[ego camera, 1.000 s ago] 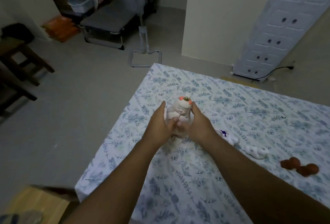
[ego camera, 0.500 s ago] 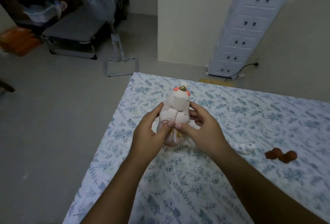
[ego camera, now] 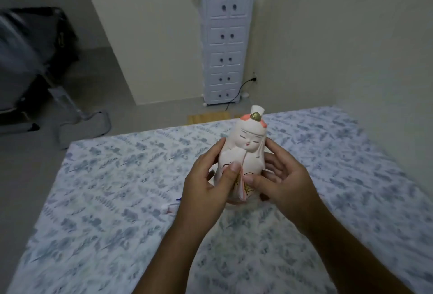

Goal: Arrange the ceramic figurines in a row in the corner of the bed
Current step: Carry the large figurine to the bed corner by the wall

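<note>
A pale pink ceramic doll figurine (ego camera: 246, 150) with a painted face and a gold top knot stands upright above the bed (ego camera: 112, 200), facing me. My left hand (ego camera: 206, 188) grips its left side with the thumb on its front. My right hand (ego camera: 281, 176) cups its right side, thumb low on the front. Its base is hidden by my fingers, so I cannot tell whether it touches the sheet. A small white object (ego camera: 170, 208) lies on the sheet just left of my left hand, partly hidden.
The bed wears a white sheet with blue leaf print; its far edge and left corner (ego camera: 70, 148) meet grey floor. A white drawer tower (ego camera: 226, 42) stands against the wall beyond. A fan base (ego camera: 82, 120) and dark furniture sit at far left. A wall runs along the right.
The view has swung to the right and the figurine has been turned so its face points at me. Both hands keep hold of it. The brown figurines are out of view now.
</note>
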Action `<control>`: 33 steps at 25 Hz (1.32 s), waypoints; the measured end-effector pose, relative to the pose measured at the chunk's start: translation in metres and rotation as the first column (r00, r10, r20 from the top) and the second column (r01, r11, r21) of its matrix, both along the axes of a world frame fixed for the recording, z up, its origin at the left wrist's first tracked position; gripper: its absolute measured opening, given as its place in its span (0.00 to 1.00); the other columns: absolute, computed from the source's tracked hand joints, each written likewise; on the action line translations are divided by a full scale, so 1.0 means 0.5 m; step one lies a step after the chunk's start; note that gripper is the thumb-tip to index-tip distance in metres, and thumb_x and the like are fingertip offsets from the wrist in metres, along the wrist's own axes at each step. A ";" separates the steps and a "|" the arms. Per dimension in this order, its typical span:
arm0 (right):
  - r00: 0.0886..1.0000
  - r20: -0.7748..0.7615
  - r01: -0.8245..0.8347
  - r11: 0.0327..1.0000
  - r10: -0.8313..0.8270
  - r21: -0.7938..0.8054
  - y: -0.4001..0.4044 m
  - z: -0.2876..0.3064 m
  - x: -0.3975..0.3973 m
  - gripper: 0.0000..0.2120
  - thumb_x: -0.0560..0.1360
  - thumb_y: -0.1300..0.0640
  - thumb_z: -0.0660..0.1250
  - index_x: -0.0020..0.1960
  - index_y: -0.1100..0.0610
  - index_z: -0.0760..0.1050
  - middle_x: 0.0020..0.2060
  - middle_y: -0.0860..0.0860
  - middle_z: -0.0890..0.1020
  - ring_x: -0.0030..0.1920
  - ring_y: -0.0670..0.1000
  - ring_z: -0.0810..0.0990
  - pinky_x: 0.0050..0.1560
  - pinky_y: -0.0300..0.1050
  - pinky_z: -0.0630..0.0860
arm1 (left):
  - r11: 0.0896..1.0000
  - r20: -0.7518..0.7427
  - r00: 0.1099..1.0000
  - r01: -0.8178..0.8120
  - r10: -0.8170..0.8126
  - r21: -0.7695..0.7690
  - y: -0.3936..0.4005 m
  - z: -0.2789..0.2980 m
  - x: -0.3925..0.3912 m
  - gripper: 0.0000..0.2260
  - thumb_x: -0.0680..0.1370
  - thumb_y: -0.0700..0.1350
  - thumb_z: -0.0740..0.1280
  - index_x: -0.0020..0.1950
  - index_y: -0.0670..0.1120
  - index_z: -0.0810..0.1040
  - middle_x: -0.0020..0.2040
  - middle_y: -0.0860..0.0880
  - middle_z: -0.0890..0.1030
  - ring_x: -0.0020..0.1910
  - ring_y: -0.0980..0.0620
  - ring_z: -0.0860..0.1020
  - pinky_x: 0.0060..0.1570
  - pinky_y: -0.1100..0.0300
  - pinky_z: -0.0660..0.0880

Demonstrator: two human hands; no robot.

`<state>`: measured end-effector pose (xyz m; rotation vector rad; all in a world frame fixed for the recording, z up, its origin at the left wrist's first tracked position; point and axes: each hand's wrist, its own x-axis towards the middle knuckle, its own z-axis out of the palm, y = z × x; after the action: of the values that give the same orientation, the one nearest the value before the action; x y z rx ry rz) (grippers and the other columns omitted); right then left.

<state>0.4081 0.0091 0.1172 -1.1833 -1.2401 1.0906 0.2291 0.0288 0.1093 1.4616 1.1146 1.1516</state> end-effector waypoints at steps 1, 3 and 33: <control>0.999 -0.003 0.054 0.999 -0.054 -0.005 0.009 -0.011 0.063 0.38 0.67 0.67 0.80 0.66 0.33 0.73 0.60 0.44 0.85 0.60 0.47 0.83 0.56 0.39 0.80 | 0.998 -0.015 0.998 0.054 -0.055 -0.022 0.020 -0.006 0.066 0.23 0.78 0.59 0.68 0.73 0.64 0.71 0.69 0.64 0.77 0.69 0.61 0.75 0.63 0.53 0.78; 0.992 -0.013 0.123 0.992 -0.123 -0.030 0.033 -0.037 0.191 0.40 0.66 0.71 0.79 0.66 0.37 0.74 0.59 0.44 0.85 0.60 0.48 0.84 0.56 0.40 0.81 | 0.988 -0.008 0.993 0.119 -0.120 -0.095 0.065 -0.024 0.203 0.19 0.81 0.60 0.64 0.72 0.68 0.70 0.68 0.68 0.76 0.67 0.66 0.74 0.61 0.61 0.78; 0.598 0.120 0.790 0.608 -0.792 0.075 0.389 -0.387 0.904 0.34 0.72 0.65 0.77 0.71 0.48 0.66 0.66 0.51 0.78 0.66 0.48 0.78 0.61 0.56 0.80 | 0.895 0.004 0.922 0.377 -0.387 -0.238 0.532 -0.260 1.119 0.15 0.86 0.48 0.57 0.69 0.51 0.78 0.63 0.52 0.82 0.62 0.56 0.80 0.64 0.55 0.76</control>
<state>0.8599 0.2035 -0.0762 -1.5980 -0.6499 0.3101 0.7887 0.2947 -0.0206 1.4424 0.9034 0.6902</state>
